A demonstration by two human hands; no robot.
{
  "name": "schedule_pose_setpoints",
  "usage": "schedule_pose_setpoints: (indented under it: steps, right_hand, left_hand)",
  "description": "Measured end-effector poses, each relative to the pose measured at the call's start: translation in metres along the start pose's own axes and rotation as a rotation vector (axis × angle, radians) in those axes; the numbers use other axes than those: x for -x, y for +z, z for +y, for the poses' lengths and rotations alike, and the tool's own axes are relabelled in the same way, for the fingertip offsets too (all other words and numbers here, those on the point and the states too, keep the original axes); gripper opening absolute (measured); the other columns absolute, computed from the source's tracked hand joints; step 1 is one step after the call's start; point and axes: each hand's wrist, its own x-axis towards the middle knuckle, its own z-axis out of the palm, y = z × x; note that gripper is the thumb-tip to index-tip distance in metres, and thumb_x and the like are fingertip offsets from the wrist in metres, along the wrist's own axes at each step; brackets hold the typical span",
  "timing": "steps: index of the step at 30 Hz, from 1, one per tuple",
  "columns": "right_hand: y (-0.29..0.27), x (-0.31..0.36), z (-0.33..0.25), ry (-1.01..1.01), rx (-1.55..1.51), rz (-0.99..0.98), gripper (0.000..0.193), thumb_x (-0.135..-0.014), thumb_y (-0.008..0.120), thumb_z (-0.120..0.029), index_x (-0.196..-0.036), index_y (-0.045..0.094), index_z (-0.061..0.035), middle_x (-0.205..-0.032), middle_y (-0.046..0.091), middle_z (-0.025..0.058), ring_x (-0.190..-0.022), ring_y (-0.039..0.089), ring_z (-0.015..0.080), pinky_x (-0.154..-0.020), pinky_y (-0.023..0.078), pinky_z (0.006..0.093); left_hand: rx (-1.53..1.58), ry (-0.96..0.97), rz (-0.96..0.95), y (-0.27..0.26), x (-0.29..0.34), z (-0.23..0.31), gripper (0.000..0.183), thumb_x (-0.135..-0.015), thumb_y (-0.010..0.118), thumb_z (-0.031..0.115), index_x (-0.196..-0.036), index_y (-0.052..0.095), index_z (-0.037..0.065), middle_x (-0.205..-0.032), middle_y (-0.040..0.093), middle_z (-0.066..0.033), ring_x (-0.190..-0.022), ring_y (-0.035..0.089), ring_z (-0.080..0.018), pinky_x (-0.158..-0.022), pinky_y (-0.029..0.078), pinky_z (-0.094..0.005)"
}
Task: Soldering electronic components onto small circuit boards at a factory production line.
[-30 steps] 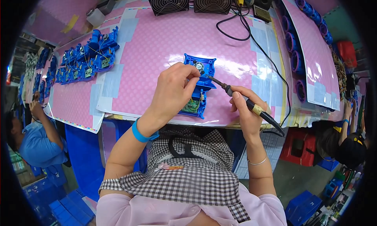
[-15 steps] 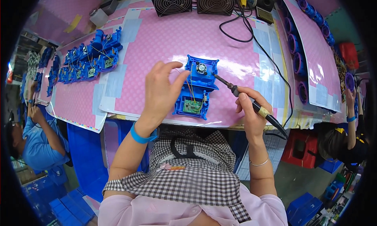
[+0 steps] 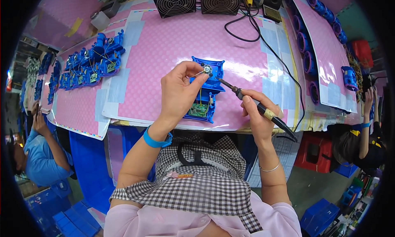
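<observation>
An open blue plastic housing [image 3: 214,85] lies on the pink-covered table in front of me. Its far half holds a small round speaker [image 3: 207,69], and its near half a green circuit board [image 3: 198,110] with thin coloured wires. My left hand [image 3: 177,91] is over the housing's left side, thumb and forefinger pinching a thin wire [image 3: 196,75] beside the speaker. My right hand [image 3: 260,115] grips a soldering iron [image 3: 237,91] like a pen. The iron points left, its tip at the speaker half's right side; whether it touches anything I cannot tell.
Two black fans [image 3: 175,3] stand at the table's far edge. A black cord [image 3: 284,64] runs down the right side. Several similar blue housings [image 3: 92,64] sit in rows at left. Blue ring-shaped parts [image 3: 303,42] line the right rack. Co-workers sit on both sides.
My left hand has moved right, bringing its pinched fingers over to the speaker. The right hand and soldering iron have shifted slightly left. At far right, a co-worker's blue part now stands on the panel.
</observation>
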Motion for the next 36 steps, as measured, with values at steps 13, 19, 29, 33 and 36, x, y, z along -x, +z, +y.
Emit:
schedule_pose_setpoints:
  steps: [13,19,29,33,36]
  right_hand:
    - [0.002,0.0,-0.001,0.0,0.012,0.013,0.017,-0.087,0.064,-0.008,-0.1,0.068,0.0028,-0.071,0.065,0.0064,-0.057,0.058,0.0081,-0.051,0.045,0.0197]
    - [0.003,-0.001,-0.003,-0.008,0.013,0.023,0.017,-0.087,0.064,-0.007,-0.1,0.068,0.0029,-0.07,0.065,0.0065,-0.056,0.058,0.0084,-0.05,0.045,0.0197]
    - [0.002,0.001,-0.004,0.009,-0.032,0.045,0.018,-0.087,0.063,-0.007,-0.101,0.067,0.0039,-0.072,0.065,0.0079,-0.056,0.058,0.0096,-0.051,0.045,0.0208]
    - [0.001,0.0,-0.005,0.012,-0.06,0.058,0.018,-0.087,0.062,-0.006,-0.102,0.067,0.0043,-0.072,0.065,0.0083,-0.056,0.058,0.0101,-0.052,0.045,0.0216]
    - [0.001,0.001,-0.006,0.011,-0.051,0.061,0.018,-0.087,0.062,-0.006,-0.101,0.067,0.0044,-0.071,0.065,0.0082,-0.056,0.058,0.0099,-0.052,0.045,0.0213]
  left_hand:
    - [-0.42,0.376,-0.152,-0.002,-0.008,-0.008,0.011,-0.078,0.065,0.01,-0.085,0.071,0.004,-0.078,0.063,-0.0138,-0.075,0.062,-0.0309,-0.068,0.049,-0.0415]
    - [-0.442,0.426,-0.13,-0.003,-0.007,-0.007,0.012,-0.076,0.068,0.006,-0.087,0.072,0.002,-0.077,0.065,-0.0129,-0.069,0.063,-0.027,-0.061,0.049,-0.0351]
    - [-0.48,0.436,-0.157,-0.002,-0.009,-0.004,0.012,-0.076,0.067,0.006,-0.087,0.072,0.002,-0.077,0.065,-0.0129,-0.069,0.063,-0.0276,-0.063,0.049,-0.0363]
    - [-0.474,0.402,-0.187,-0.002,-0.009,-0.003,0.012,-0.079,0.063,0.01,-0.084,0.071,0.003,-0.077,0.062,-0.0151,-0.077,0.062,-0.0321,-0.069,0.049,-0.0428]
    - [-0.475,0.406,-0.186,-0.002,-0.01,-0.003,0.012,-0.079,0.063,0.01,-0.084,0.071,0.002,-0.078,0.062,-0.0155,-0.078,0.062,-0.0323,-0.07,0.049,-0.0428]
